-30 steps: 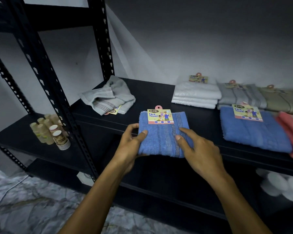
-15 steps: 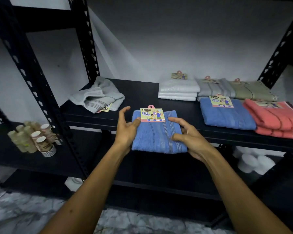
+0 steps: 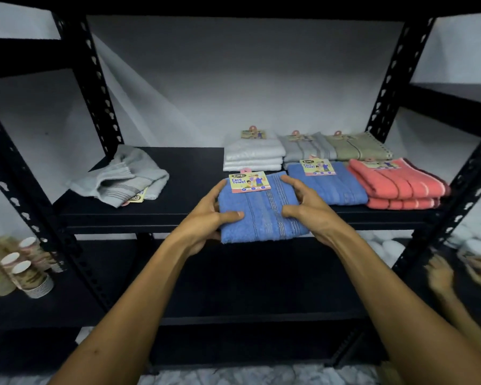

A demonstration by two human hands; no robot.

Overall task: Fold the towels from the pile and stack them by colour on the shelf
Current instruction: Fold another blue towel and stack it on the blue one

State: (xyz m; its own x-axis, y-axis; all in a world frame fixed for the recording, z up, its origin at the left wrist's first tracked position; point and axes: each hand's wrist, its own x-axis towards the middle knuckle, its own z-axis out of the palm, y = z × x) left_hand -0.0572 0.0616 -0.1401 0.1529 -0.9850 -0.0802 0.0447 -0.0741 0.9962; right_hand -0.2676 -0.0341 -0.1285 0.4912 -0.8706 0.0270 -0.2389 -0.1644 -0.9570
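A folded blue towel (image 3: 261, 212) with a yellow label lies at the front edge of the black shelf (image 3: 189, 173). My left hand (image 3: 206, 218) grips its left side, thumb on top. My right hand (image 3: 306, 209) grips its right side the same way. Just to the right sits a folded blue towel stack (image 3: 331, 184), then a coral stack (image 3: 400, 184). Behind them are white (image 3: 253, 155), grey (image 3: 306, 147) and olive (image 3: 358, 145) folded towels. An unfolded grey towel pile (image 3: 122, 179) lies at the shelf's left.
Black perforated uprights (image 3: 95, 79) frame the shelf on both sides. Stacked paper cups (image 3: 25, 270) stand on a lower shelf at the left. White cups (image 3: 475, 245) sit low on the right, where another person's hands (image 3: 456, 273) appear blurred.
Both hands have closed onto the sides of the blue towel, thumbs now on top. The view has shifted right, bringing the coral stack and the right upright into sight.
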